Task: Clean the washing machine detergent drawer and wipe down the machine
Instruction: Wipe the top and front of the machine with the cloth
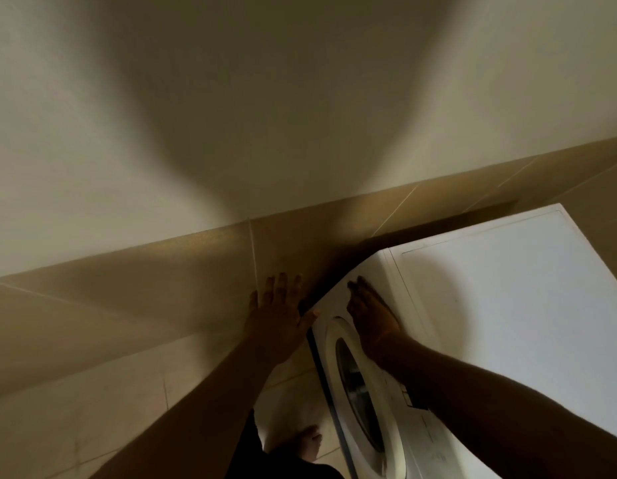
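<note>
A white front-loading washing machine point(507, 305) fills the lower right, its round door point(358, 392) facing left. My left hand point(277, 311) is at the machine's near upper corner with fingers spread against the side and the thumb on the front edge. My right hand point(367, 314) lies flat on the front panel above the door, fingers straight. Neither hand holds a cloth or tool. A small dark rectangular gap point(415, 402) shows in the panel beside my right forearm; I cannot tell whether it is the detergent drawer slot.
A beige tiled wall point(161, 288) runs behind and left of the machine, with pale wall above. Light floor tiles point(127, 409) lie below. My bare foot point(308, 442) stands on the floor close to the machine's front.
</note>
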`<state>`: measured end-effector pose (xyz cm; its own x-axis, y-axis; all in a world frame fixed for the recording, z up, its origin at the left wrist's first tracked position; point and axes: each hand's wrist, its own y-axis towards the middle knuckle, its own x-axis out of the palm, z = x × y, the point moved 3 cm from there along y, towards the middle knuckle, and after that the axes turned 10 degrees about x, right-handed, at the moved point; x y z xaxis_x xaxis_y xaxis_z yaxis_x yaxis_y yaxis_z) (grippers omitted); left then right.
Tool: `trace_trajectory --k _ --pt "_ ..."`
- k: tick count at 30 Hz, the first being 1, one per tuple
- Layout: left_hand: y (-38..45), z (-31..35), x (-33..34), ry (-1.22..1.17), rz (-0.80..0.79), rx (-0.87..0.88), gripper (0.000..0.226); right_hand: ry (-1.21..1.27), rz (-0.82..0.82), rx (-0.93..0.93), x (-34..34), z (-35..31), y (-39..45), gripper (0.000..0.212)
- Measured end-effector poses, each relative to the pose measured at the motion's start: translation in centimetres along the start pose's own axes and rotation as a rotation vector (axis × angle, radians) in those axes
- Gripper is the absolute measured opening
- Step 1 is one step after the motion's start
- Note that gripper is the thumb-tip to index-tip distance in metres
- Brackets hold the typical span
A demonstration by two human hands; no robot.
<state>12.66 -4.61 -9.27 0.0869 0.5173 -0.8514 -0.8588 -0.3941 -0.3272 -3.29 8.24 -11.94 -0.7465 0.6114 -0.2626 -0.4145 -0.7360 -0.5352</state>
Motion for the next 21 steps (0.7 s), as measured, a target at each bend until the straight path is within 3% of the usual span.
trace_trajectory --k 4,10,18,21 --pt "-0.1 0.2 -0.1 -0.004 -0.014 -0.003 0.091 -0.014 0.008 -0.066 0.1 -0.4 -0.5 0.081" --pt "-0.4 0.3 0.8 0.038 -0.028 0.021 0.092 0.035 0.039 0.102 -1.8 4.0 4.6 0.077" --pt "-0.3 -1.1 -0.1 0.027 0.011 -0.035 0.082 0.010 0.031 -0.069 -0.4 0.5 0.3 0.074" --pt "0.0 -0.6 0.2 0.027 -0.019 -0.025 0.082 0.109 0.073 0.107 -1.1 3.3 2.5 0.072"
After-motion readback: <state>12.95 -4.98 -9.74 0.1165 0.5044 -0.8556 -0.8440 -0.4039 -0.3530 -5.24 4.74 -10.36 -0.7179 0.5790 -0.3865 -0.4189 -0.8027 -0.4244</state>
